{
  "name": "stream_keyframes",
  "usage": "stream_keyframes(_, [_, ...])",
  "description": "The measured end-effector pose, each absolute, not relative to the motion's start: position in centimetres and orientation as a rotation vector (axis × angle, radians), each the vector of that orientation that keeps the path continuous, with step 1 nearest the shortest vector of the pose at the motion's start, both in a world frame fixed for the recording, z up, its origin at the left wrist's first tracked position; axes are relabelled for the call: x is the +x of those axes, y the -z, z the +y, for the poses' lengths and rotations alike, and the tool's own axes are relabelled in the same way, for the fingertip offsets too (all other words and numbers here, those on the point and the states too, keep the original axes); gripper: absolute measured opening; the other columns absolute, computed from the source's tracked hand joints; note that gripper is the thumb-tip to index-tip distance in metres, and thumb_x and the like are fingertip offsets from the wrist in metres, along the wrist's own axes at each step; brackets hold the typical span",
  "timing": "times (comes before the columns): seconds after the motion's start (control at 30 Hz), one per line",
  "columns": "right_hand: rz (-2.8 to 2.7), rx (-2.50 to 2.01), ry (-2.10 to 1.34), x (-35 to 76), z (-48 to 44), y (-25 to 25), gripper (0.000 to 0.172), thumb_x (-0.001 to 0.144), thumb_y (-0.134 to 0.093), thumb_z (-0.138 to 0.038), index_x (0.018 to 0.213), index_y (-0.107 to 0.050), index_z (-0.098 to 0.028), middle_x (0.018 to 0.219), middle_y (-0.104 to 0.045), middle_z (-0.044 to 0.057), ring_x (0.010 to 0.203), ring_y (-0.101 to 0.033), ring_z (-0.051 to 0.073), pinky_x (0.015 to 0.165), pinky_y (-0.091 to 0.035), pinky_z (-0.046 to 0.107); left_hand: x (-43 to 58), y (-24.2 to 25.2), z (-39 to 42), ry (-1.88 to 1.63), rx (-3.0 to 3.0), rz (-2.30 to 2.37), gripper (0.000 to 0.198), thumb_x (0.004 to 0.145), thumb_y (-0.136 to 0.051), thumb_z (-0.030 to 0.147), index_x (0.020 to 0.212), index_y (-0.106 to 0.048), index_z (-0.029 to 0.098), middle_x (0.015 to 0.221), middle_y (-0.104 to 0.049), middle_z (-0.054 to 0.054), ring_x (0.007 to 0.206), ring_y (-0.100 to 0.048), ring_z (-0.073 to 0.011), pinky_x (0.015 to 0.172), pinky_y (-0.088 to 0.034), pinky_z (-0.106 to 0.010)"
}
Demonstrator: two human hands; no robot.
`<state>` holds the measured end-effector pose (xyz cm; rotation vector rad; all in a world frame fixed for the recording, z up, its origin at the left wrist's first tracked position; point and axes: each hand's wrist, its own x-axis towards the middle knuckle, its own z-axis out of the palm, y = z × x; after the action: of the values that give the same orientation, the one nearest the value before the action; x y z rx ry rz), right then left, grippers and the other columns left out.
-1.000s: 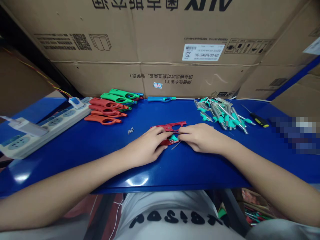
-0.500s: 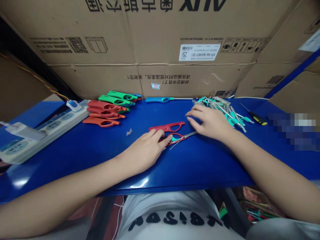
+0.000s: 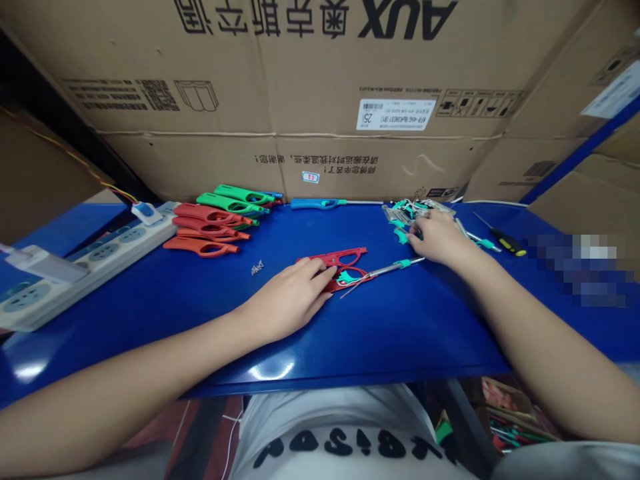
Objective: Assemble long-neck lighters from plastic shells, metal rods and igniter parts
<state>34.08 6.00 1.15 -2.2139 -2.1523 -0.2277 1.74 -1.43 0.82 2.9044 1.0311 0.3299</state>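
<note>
Hands well apart. My left hand [image 3: 287, 300] lies flat over the red lighter shell [image 3: 345, 257] at center, not clamped. The right hand [image 3: 440, 240] has moved off toward the upper right, fingers [image 3: 415, 233] at the metal-and-teal parts pile [image 3: 403, 217]; I cannot tell whether it holds anything. The teal-collared metal rod [image 3: 400, 267] now reaches farther right from the shell than earlier.
</note>
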Motion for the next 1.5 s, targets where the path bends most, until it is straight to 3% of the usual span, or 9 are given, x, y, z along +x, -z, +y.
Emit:
stream_keyframes(0.13, [-2.2, -2.141, 0.174, 34.9, 6.5, -0.8, 0.023, 0.085, -0.058, -0.029, 0.094, -0.073, -0.015, 0.103, -0.06, 0.016, 0.104, -0.057, 0.034, 0.088, -0.047, 0.045, 1.6, -0.8, -1.3, -0.36, 2.861, 1.033, 0.031, 0.101, -0.051, 0.027, 0.126, -0.066, 0.014, 0.116, -0.063, -0.013, 0.106, -0.061, -0.0268, 0.094, -0.056, -0.044])
stream_keyframes(0.33, [-2.153, -2.151, 0.213, 34.5, 6.5, -0.2, 0.019, 0.085, -0.06, -0.029, 0.084, -0.071, -0.014, 0.102, -0.059, 0.017, 0.102, -0.056, 0.034, 0.091, -0.047, 0.047, 2.0, -1.2, -1.7, -0.255, 2.966, 1.069, 0.034, 0.103, -0.046, 0.024, 0.127, -0.066, 0.011, 0.114, -0.064, -0.015, 0.103, -0.062, -0.0288, 0.091, -0.057, -0.046])
stream_keyframes(0.53, [-2.041, -2.205, 0.305, 33.3, 5.2, -1.6, 0.023, 0.087, -0.059, -0.026, 0.101, -0.067, -0.008, 0.115, -0.058, 0.025, 0.11, -0.057, 0.041, 0.09, -0.047, 0.052, 2.0, -0.8, -1.5, -0.328, 2.942, 1.033, 0.035, 0.102, -0.049, 0.025, 0.131, -0.064, 0.01, 0.117, -0.063, -0.016, 0.109, -0.061, -0.0288, 0.095, -0.055, -0.044])
stream_keyframes(0.63, [-1.978, -2.098, 0.317, 33.1, 4.9, -2.2, 0.02, 0.087, -0.06, -0.026, 0.1, -0.066, -0.011, 0.112, -0.061, 0.023, 0.105, -0.06, 0.038, 0.086, -0.048, 0.05, 1.8, -0.7, -1.2, -0.368, 2.902, 0.998, 0.036, 0.102, -0.049, 0.026, 0.133, -0.063, 0.012, 0.113, -0.063, -0.014, 0.103, -0.06, -0.0263, 0.092, -0.056, -0.041])
stream_keyframes(0.8, [-2.009, -1.597, -0.231, 31.1, 4.2, -2.3, 0.018, 0.084, -0.065, -0.035, 0.091, -0.063, -0.019, 0.076, -0.063, 0.006, 0.071, -0.06, 0.022, 0.068, -0.049, 0.036, 1.8, -1.1, -1.2, -0.263, 2.953, 1.012, 0.038, 0.104, -0.044, 0.027, 0.133, -0.065, 0.015, 0.108, -0.061, -0.013, 0.095, -0.059, -0.0256, 0.085, -0.056, -0.042])
stream_keyframes(0.97, [-1.992, -1.264, -0.718, 27.1, 1.9, -1.4, 0.027, 0.083, -0.069, -0.044, 0.089, -0.063, -0.019, 0.072, -0.061, 0.001, 0.06, -0.053, 0.014, 0.056, -0.043, 0.027, 1.8, -1.5, -1.4, -0.199, 2.985, 1.019, 0.037, 0.104, -0.041, 0.024, 0.131, -0.066, 0.015, 0.111, -0.063, -0.015, 0.101, -0.061, -0.028, 0.089, -0.056, -0.045])
stream_keyframes(1.23, [-2.028, -1.264, -0.684, 25.6, 0.7, -0.5, 0.018, 0.085, -0.068, -0.036, 0.089, -0.066, -0.018, 0.064, -0.055, -0.003, 0.056, -0.047, 0.011, 0.054, -0.038, 0.024, 1.0, -2.4, -0.8, -0.538, 2.689, 1.176, 0.044, 0.102, -0.051, 0.036, 0.141, -0.055, 0.015, 0.121, -0.065, -0.014, 0.104, -0.068, -0.0259, 0.09, -0.057, -0.039])
stream_keyframes(1.33, [-2.101, -1.151, -0.683, 25.5, 0.4, -0.7, 0.014, 0.086, -0.068, -0.031, 0.091, -0.066, -0.018, 0.072, -0.06, -0.001, 0.063, -0.05, 0.012, 0.06, -0.041, 0.025, 1.0, -2.4, -0.8, -0.645, 2.733, 1.093, 0.045, 0.101, -0.054, 0.034, 0.141, -0.053, 0.013, 0.132, -0.062, -0.015, 0.119, -0.062, -0.0281, 0.101, -0.053, -0.042])
stream_keyframes(1.5, [-2.207, -0.932, -0.685, 24.9, -0.5, -1.1, 0.012, 0.091, -0.066, -0.03, 0.095, -0.066, -0.019, 0.084, -0.066, 0.002, 0.067, -0.052, 0.012, 0.063, -0.041, 0.025, 1.5, -2.0, -1.1, -0.635, 2.656, 0.783, 0.034, 0.104, -0.047, 0.028, 0.136, -0.057, 0.019, 0.131, -0.067, -0.01, 0.118, -0.064, -0.0215, 0.102, -0.052, -0.037])
